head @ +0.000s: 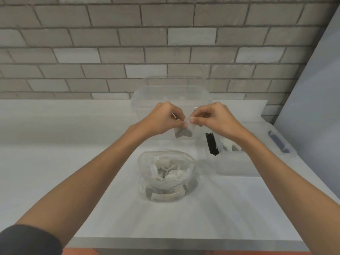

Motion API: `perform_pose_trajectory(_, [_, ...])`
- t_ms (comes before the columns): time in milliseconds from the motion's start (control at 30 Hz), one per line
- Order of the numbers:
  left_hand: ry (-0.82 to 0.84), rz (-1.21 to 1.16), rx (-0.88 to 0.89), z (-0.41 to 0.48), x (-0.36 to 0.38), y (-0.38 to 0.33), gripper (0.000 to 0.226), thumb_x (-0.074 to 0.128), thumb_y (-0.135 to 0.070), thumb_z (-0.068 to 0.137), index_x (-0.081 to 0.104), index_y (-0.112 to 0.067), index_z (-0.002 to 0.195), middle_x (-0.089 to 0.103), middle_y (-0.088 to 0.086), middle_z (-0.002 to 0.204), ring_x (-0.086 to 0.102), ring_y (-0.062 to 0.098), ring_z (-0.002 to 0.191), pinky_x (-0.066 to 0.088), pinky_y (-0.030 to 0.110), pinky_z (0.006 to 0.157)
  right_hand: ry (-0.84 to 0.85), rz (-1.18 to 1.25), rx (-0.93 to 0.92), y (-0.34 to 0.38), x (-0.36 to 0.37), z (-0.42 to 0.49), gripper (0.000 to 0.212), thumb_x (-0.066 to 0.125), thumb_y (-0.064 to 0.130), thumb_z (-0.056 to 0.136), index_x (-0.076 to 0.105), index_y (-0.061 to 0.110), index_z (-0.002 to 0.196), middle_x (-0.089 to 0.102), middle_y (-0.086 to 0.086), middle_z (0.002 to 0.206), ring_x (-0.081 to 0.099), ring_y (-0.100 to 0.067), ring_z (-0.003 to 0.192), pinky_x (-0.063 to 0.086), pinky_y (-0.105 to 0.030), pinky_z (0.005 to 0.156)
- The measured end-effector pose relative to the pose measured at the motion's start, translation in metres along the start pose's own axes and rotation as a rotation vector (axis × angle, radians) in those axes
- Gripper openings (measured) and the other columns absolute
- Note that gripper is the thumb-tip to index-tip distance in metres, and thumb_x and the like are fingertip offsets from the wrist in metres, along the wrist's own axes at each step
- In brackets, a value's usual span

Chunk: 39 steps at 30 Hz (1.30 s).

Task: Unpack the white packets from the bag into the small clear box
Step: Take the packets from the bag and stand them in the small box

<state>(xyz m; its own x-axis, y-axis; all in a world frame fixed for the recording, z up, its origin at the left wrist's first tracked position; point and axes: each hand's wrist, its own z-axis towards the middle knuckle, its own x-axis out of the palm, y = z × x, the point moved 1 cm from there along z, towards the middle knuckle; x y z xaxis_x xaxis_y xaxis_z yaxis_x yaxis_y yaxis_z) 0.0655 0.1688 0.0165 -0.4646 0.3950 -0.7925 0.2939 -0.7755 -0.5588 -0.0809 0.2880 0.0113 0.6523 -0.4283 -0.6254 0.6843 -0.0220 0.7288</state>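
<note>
My left hand [163,118] and right hand [215,116] pinch 1 white packet [184,131] by its top, fingers [197,119] curled, just beyond the bag [166,173]. The small clear box [237,161] lies right; I judge a loose pinch could drop the packet short onto the surface [73,144].

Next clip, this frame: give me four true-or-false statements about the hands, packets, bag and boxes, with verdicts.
1. Both the left hand and the right hand pinch one white packet. True.
2. The bag is empty. False: it holds many packets.
3. The small clear box sits right of the bag. True.
4. The large clear box stands nearer than the bag. False: it stands behind the hands, by the brick wall.
</note>
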Motion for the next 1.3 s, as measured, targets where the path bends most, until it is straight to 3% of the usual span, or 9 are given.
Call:
perform_pose_trajectory(200, [0.02, -0.004, 0.019, 0.043, 0.024, -0.026, 0.015, 0.065, -0.017, 0.089, 0.074, -0.021, 0.1, 0.07, -0.01, 0.089, 0.064, 0.003, 0.078, 0.049, 0.012, 0.066, 0.034, -0.094, 0.02, -0.035, -0.063, 0.0, 0.011, 0.073, 0.016, 0.083, 0.075, 0.021, 0.093, 0.073, -0.001, 0.072, 0.066, -0.007, 0.064, 0.044, -0.01, 0.065])
perform_pose_trajectory(333, [0.028, -0.077, -0.023, 0.076, 0.055, -0.048, 0.024, 0.068, -0.017, 0.086, 0.064, -0.028, 0.107, 0.065, -0.007, 0.088, 0.064, 0.018, 0.082, 0.055, 0.034, 0.067, 0.043, -0.204, 0.066, -0.068, -0.106, 0.001, 0.008, 0.071, 0.017, 0.084, 0.075, 0.024, 0.086, 0.072, -0.001, 0.068, 0.066, -0.005, 0.063, 0.043, -0.017, 0.062])
perform_pose_trajectory(433, [0.05, -0.083, -0.019, 0.1, 0.08, -0.065, 0.025, 0.073, -0.015, 0.083, 0.065, -0.018, 0.106, 0.061, -0.001, 0.089, 0.061, 0.014, 0.078, 0.043, 0.013, 0.051, 0.068, -0.28, 0.096, -0.097, -0.134, 0.002, 0.007, 0.073, 0.016, 0.082, 0.074, 0.023, 0.081, 0.069, 0.006, 0.067, 0.061, 0.0, 0.058, 0.041, -0.016, 0.06])
perform_pose_trajectory(567, [0.114, -0.015, -0.001, 0.124, 0.116, -0.081, 0.022, 0.079, -0.015, 0.077, 0.068, -0.012, 0.096, 0.061, 0.0, 0.085, 0.055, 0.004, 0.071, 0.043, 0.013, 0.065, 0.119, -0.475, 0.118, -0.138, -0.155, 0.002, 0.011, 0.07, 0.011, 0.082, 0.075, 0.021, 0.083, 0.068, 0.009, 0.076, 0.059, 0.004, 0.066, 0.036, 0.0, 0.059])
perform_pose_trajectory(733, [0.173, 0.059, 0.025, 0.144, 0.15, -0.083, 0.007, 0.075, -0.018, 0.08, 0.068, -0.017, 0.081, 0.062, -0.004, 0.08, 0.055, 0.004, 0.071, 0.043, 0.022, 0.068, 0.241, -0.684, 0.168, -0.189, -0.145, 0.005, 0.015, 0.063, 0.005, 0.082, 0.074, 0.015, 0.086, 0.063, -0.001, 0.086, 0.061, -0.02, 0.092, 0.051, -0.032, 0.075])
perform_pose_trajectory(833, [0.191, 0.09, 0.014, 0.15, 0.161, -0.081, 0.006, 0.075, -0.021, 0.08, 0.07, -0.019, 0.082, 0.066, -0.005, 0.084, 0.057, 0.01, 0.083, 0.045, 0.025, 0.074, 0.335, -0.82, 0.172, -0.205, -0.131, 0.005, 0.02, 0.056, 0.002, 0.085, 0.069, 0.014, 0.095, 0.059, -0.007, 0.104, 0.059, -0.027, 0.094, 0.044, -0.03, 0.069])
perform_pose_trajectory(967, [0.225, 0.093, -0.024, 0.152, 0.171, -0.077, 0.004, 0.072, -0.013, 0.083, 0.07, -0.012, 0.086, 0.059, -0.006, 0.079, 0.051, 0.001, 0.062, 0.039, 0.012, 0.058, 0.419, -1.008, 0.149, -0.219, -0.113, 0.008, 0.029, 0.048, -0.002, 0.088, 0.063, 0.01, 0.11, 0.057, -0.013, 0.117, 0.061, -0.033, 0.101, 0.043, -0.034, 0.081])
perform_pose_trajectory(1133, [0.251, 0.097, -0.07, 0.153, 0.179, -0.071, 0.008, 0.067, -0.006, 0.085, 0.066, -0.014, 0.086, 0.055, -0.005, 0.075, 0.057, 0.016, 0.059, 0.05, 0.022, 0.061, 0.426, -1.226, 0.056, -0.231, -0.103, 0.011, 0.03, 0.05, -0.009, 0.085, 0.06, 0.011, 0.106, 0.063, -0.008, 0.109, 0.063, -0.026, 0.098, 0.037, -0.034, 0.091])
perform_pose_trajectory(1300, [0.259, 0.121, -0.067, 0.153, 0.184, -0.071, 0.012, 0.065, -0.006, 0.087, 0.07, -0.007, 0.097, 0.054, -0.01, 0.07, 0.055, 0.01, 0.063, 0.043, 0.014, 0.062, 0.423, -1.354, 0.009, -0.232, -0.1, 0.011, 0.032, 0.054, -0.007, 0.082, 0.06, 0.015, 0.104, 0.065, -0.003, 0.104, 0.065, -0.021, 0.095, 0.032, -0.035, 0.097])
